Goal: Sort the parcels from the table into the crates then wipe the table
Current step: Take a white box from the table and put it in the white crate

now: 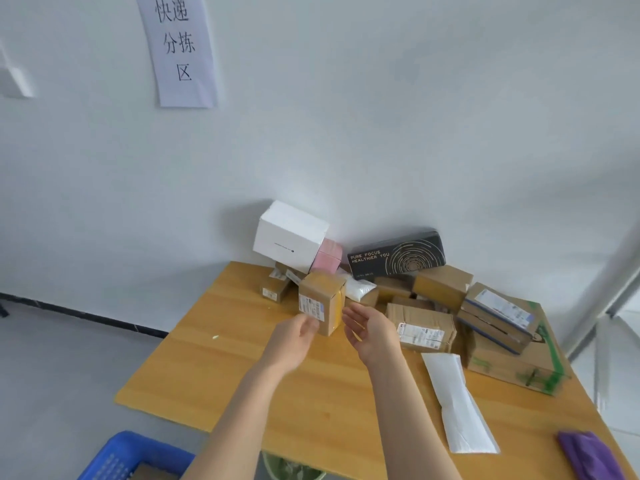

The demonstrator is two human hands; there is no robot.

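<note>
We reach both arms over the wooden table (242, 358) toward a small labelled cardboard parcel (322, 303), which stands upright on the tabletop in front of the pile of other parcels.

- Our left hand (298, 336) is at the parcel's lower left corner. Its fingers are relaxed and loosely spread, with the fingertips against or just short of the labelled face. We cannot tell which. It grips nothing.
- Our right hand (370, 332) is just right of the parcel, spread wide, with the palm turned toward the taped side. A narrow gap shows between them.

Positions relative to the small parcel:

- Behind it: a white box (291, 237) tilted against the wall, with a pink box (330, 256) beside that.
- Behind and to the right: a black box printed "PURE FOCUS HEALTHIER YOU" (398, 256).
- Right: a flat corrugated parcel (420, 327) with a label.
- Further right: blue-taped boxes (498, 313) stacked on a green-taped carton (512, 362).
- Nearer us and to the right: a white mailer (457, 403) lying flat, and a purple cloth (588, 455) at the table's near right corner.
- Nearer us and to the left, below table level: a blue crate (131, 455) on the floor.
</note>
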